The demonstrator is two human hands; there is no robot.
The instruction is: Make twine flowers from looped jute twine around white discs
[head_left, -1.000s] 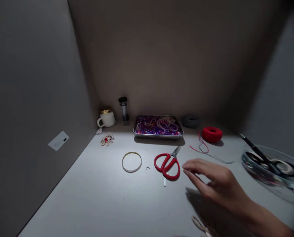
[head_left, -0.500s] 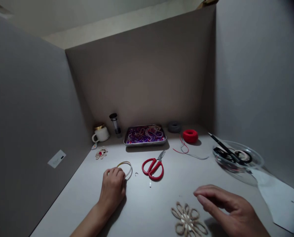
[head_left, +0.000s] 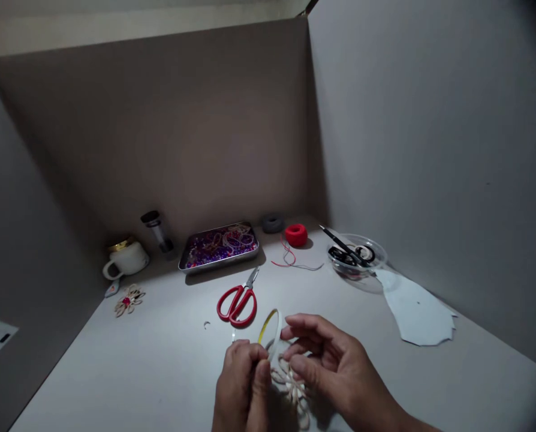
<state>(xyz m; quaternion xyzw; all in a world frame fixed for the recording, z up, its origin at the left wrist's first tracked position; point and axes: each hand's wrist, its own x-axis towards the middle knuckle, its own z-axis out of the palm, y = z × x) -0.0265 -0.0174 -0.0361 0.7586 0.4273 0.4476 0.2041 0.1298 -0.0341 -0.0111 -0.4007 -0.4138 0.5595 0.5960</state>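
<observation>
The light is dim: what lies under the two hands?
A pale looped flower lies on the table under the left hand, which pinches a ring, and the right hand. Few loops show; fingers cover the rest.

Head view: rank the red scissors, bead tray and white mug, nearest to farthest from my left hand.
From the left hand:
1. red scissors, just ahead.
2. bead tray, farther back.
3. white mug, back left.

Dim booth: plain grey walls [head_left: 430, 120], pale tabletop [head_left: 137, 360].
</observation>
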